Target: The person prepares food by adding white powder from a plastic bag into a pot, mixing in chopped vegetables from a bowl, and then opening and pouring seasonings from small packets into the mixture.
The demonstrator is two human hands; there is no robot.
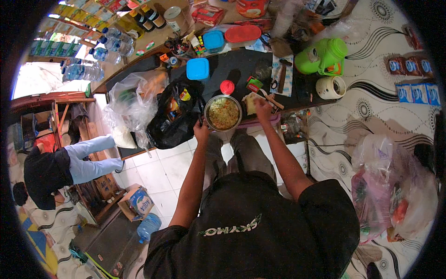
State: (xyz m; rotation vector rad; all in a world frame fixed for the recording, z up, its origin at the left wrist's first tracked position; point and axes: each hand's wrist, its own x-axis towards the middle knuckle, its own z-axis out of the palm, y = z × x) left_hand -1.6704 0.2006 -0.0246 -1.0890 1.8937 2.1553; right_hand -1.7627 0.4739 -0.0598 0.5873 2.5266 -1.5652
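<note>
A round metal pan (pixel 223 113) of chopped, cooked-looking food lies at the near edge of the dark table (pixel 216 85). My left hand (pixel 201 129) is closed on the dark handle at the pan's left side. To the pan's right, my right hand (pixel 263 110) is at a pale yellowish slab or folded cloth (pixel 250 103); its fingertips are partly hidden, so its hold on it is unclear. A red round lid (pixel 227 87) lies just beyond the pan. A black plastic bag (pixel 177 117) with colourful packets inside touches the table left of the pan.
A clear plastic bag (pixel 134 101) lies farther left. Beyond the pan are a blue-lidded box (pixel 197 68), a green jug (pixel 318 55) and a cream pot (pixel 331 87). Scissors (pixel 274 84) lie on a printed sheet. Another person (pixel 48 171) bends near shelves at far left.
</note>
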